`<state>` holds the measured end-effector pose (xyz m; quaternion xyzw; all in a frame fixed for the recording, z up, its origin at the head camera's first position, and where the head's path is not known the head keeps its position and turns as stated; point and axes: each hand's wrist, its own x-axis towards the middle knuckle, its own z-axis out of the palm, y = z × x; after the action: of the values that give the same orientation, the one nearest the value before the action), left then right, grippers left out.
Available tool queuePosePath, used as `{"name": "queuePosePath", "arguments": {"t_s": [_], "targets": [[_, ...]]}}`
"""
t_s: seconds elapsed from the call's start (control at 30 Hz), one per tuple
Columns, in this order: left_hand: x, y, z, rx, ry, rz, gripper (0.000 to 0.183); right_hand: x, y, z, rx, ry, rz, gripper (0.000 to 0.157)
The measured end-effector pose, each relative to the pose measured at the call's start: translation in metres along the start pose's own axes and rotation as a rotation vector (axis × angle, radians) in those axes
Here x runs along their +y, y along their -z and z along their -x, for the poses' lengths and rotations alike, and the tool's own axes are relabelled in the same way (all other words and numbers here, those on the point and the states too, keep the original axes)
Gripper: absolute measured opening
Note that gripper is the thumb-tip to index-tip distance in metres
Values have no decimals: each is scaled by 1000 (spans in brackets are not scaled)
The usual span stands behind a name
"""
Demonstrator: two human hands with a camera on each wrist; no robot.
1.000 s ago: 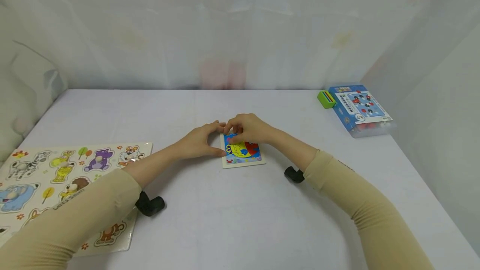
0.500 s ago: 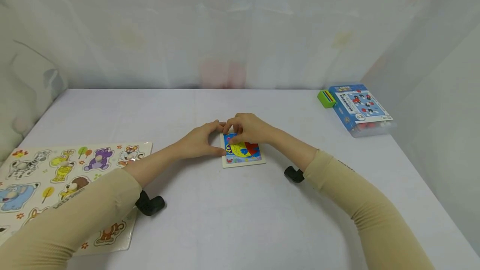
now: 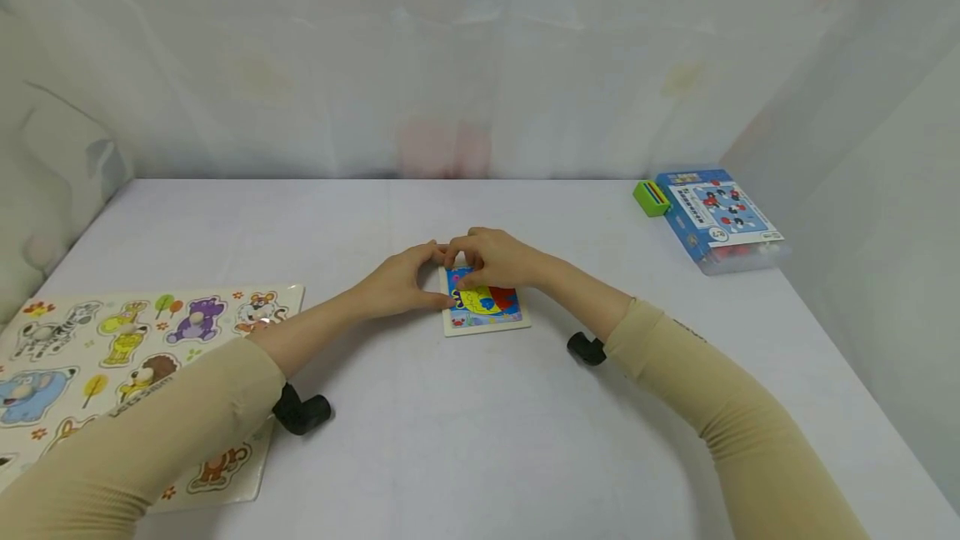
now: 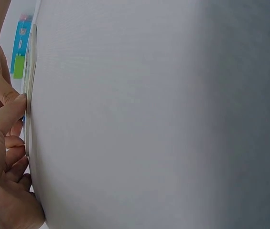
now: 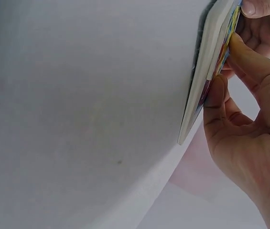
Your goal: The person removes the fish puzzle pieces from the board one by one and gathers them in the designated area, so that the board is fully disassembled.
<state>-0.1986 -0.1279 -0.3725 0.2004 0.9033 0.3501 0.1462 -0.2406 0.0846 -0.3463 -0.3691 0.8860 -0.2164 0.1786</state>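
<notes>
A small picture puzzle (image 3: 486,319) with a pale frame lies on the table, its picture a yellow and red fish on blue. My left hand (image 3: 397,282) holds its left side, the thumb at the left edge and the fingers by the far left corner. My right hand (image 3: 504,261) reaches over the picture from the far right, thumb and curled fingers on its face. In the right wrist view, the right hand (image 5: 249,109) pinches a puzzle piece (image 5: 219,59) that seems slightly raised. Its exact outline is hidden by the fingers.
A large animal puzzle board (image 3: 135,307) lies at the left, partly under the left forearm. At the far right stand a blue box (image 3: 720,219) with a clear end and a small green block (image 3: 651,198). Pale curtains hang behind the white table (image 3: 480,440).
Both hands stay almost still at the small puzzle. The left thumb has crept slightly right over its left edge.
</notes>
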Motion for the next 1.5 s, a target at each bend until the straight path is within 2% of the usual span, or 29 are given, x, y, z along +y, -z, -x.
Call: {"name": "queuePosePath", "arguments": {"t_s": [0.23, 0.57, 0.97, 1.5], "targets": [[-1, -1, -1, 8, 0, -2, 54, 1, 1, -1, 10, 1, 4, 31], [0, 0, -2, 2, 3, 2, 59, -1, 2, -1, -24, 0, 1, 33], [1, 0, 0, 9, 3, 5, 61, -5, 1, 0, -14, -11, -4, 34], [-5, -1, -2, 13, -31, 14, 57, -3, -1, 1, 35, -19, -104, 38]]}}
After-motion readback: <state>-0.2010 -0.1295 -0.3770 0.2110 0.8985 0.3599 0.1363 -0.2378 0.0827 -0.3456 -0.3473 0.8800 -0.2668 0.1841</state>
